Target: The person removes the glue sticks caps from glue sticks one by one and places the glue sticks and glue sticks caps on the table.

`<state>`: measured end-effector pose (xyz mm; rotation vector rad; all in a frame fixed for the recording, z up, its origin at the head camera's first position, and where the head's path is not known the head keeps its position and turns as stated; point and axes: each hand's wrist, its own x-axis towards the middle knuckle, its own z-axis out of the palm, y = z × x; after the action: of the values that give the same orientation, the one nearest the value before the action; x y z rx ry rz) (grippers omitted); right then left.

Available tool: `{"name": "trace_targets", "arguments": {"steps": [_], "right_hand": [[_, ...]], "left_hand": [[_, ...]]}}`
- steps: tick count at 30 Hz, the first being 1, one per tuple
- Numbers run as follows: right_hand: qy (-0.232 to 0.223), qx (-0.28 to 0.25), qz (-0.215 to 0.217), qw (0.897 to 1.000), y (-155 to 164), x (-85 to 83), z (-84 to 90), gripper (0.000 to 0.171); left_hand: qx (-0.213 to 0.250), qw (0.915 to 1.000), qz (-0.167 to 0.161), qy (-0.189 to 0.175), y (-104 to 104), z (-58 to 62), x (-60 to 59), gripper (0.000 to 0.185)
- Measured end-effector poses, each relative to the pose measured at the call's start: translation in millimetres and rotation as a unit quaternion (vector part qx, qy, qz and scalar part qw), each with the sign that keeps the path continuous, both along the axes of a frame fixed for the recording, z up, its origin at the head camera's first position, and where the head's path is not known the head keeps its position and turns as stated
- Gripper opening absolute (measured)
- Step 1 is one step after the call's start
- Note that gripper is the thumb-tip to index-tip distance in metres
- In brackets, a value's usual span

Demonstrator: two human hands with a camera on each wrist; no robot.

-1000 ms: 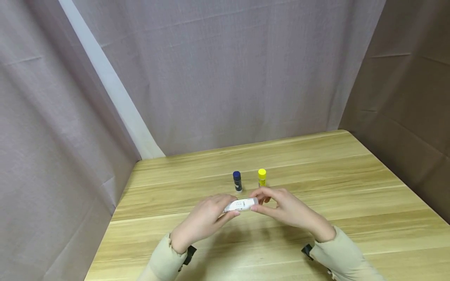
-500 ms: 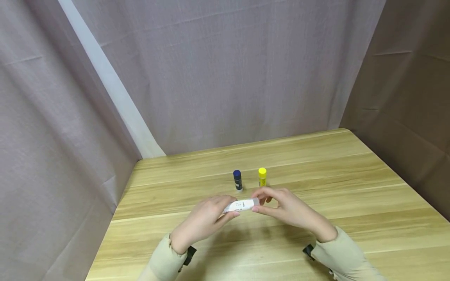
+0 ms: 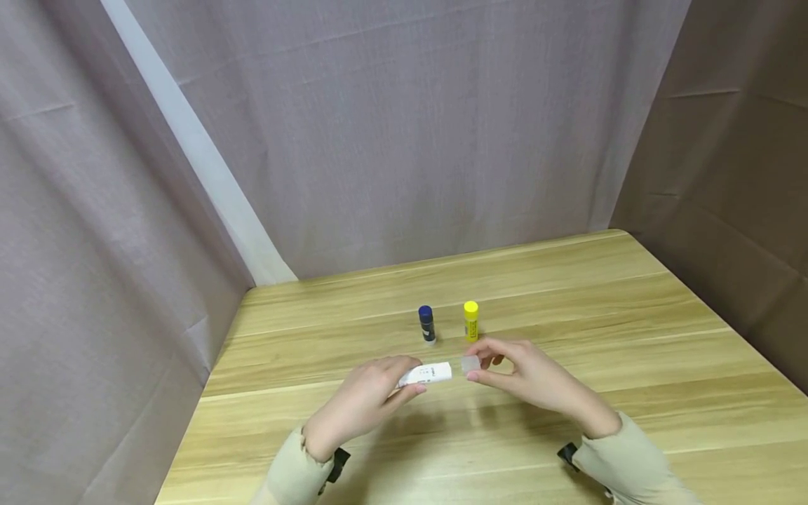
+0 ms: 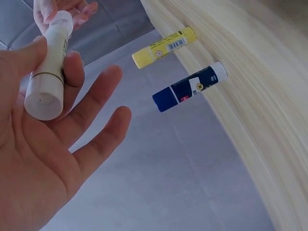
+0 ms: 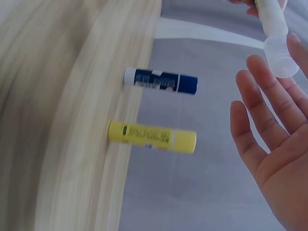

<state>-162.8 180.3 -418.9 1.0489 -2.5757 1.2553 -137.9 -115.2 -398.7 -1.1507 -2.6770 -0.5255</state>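
Note:
My left hand point(image 3: 372, 396) grips a white glue stick point(image 3: 426, 373) by its base, held level above the wooden table point(image 3: 631, 337); the left wrist view shows the white glue stick point(image 4: 48, 72) between thumb and index finger, other fingers spread. My right hand point(image 3: 524, 375) pinches its clear cap point(image 3: 470, 364), just off the tube's end. In the right wrist view the clear cap point(image 5: 280, 57) sits at the fingertips beside the tube's open end point(image 5: 269, 14).
A blue glue stick point(image 3: 427, 324) and a yellow glue stick point(image 3: 470, 320) stand upright side by side on the table just beyond my hands. Grey curtains close the back and left; brown cloth hangs on the right.
The cap has come off the white stick: my right hand moved right with it, opening a small gap. The left hand kept the tube almost still.

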Motion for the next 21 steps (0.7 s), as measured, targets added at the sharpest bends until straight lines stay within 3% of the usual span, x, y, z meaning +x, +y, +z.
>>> {"name": "trace_targets", "arguments": {"steps": [9, 21], "right_hand": [[-0.006, 0.031, -0.07, 0.997, 38, 5.0, 1.2, 0.021], [0.061, 0.072, -0.177, 0.98, 100, 14.3, -1.0, 0.025]], "left_hand": [[0.008, 0.9998, 0.014, -0.009, -11, -3.1, 2.2, 0.031], [0.01, 0.9992, 0.027, -0.027, -16, -6.6, 2.7, 0.031]]}}
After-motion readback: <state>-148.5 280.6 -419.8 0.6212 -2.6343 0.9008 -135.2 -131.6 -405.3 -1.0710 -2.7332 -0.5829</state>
